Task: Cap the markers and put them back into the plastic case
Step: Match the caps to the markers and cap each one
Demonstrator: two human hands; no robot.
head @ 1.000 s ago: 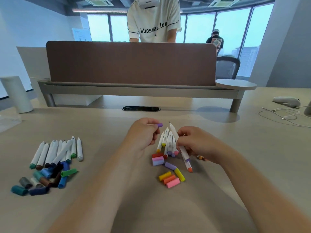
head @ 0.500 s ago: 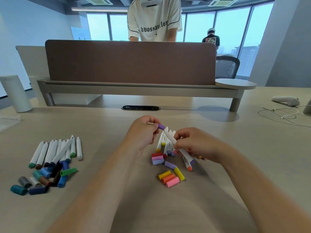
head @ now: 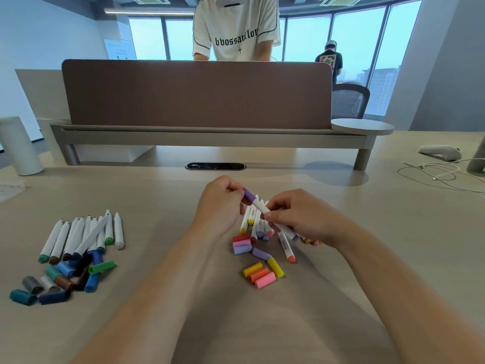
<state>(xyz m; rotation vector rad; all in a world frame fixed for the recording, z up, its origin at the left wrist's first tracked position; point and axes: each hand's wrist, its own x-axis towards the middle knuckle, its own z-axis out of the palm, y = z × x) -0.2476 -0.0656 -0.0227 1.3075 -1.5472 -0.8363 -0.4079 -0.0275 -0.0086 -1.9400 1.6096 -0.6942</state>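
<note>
Purple-ended marker (head: 259, 205) held above surface (head: 162, 200), tilted, between both hands. Purple cap (head: 249, 195) sits on its upper tip. Left hand (head: 220, 206) fingers pinch cap; right hand (head: 301, 216) fingers grasp white barrel lower down. Directly beneath: cluster of uncapped pastel markers (head: 253, 227), orange-ended marker (head: 286, 248) just beside it. Loose pastel caps (head: 262, 274) lie nearer the person. Well apart to left: row of dark-toned markers (head: 84, 235), their caps (head: 65, 279) heaped below.
</note>
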